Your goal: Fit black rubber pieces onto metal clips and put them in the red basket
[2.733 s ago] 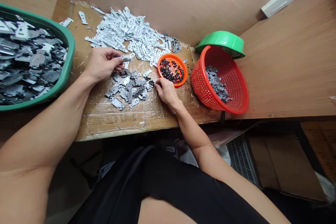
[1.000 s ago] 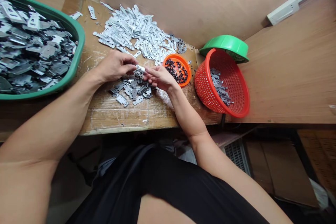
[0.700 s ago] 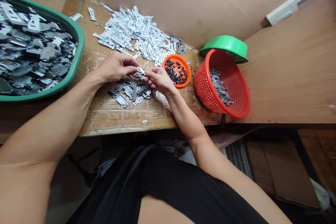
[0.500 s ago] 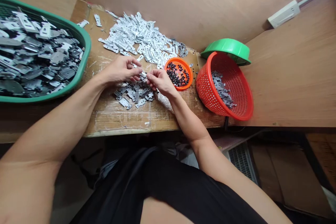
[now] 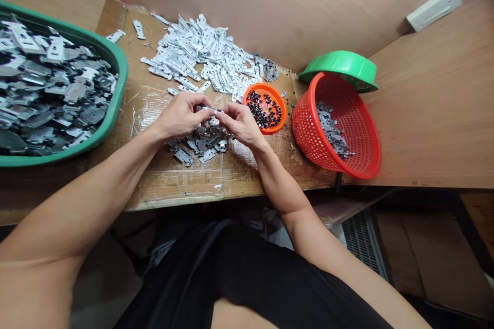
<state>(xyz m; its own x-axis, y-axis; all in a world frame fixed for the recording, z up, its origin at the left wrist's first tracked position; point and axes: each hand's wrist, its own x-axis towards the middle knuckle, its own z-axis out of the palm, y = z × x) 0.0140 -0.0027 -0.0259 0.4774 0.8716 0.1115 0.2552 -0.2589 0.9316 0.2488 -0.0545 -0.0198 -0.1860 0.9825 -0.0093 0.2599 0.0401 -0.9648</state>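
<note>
My left hand (image 5: 184,114) and my right hand (image 5: 241,123) meet above a small heap of grey metal plates (image 5: 200,143) on the wooden bench. Both are pinched on one thin metal plate (image 5: 210,109) held between them, fingers curled. Whether my right fingers also hold a small black piece I cannot make out. Just right of my right hand sits a little orange bowl (image 5: 282,107) of small black parts.
A green tub (image 5: 118,76) heaped with grey plates stands at the left. A spread of white metal strips (image 5: 200,56) lies at the back by the wall. At the right a red mesh basket (image 5: 347,164) holds grey parts, with a green basket (image 5: 339,64) behind.
My right hand left the bench beside the orange bowl and came up to my left hand. Both hands now grip the same plate and have drawn slightly nearer to me.
</note>
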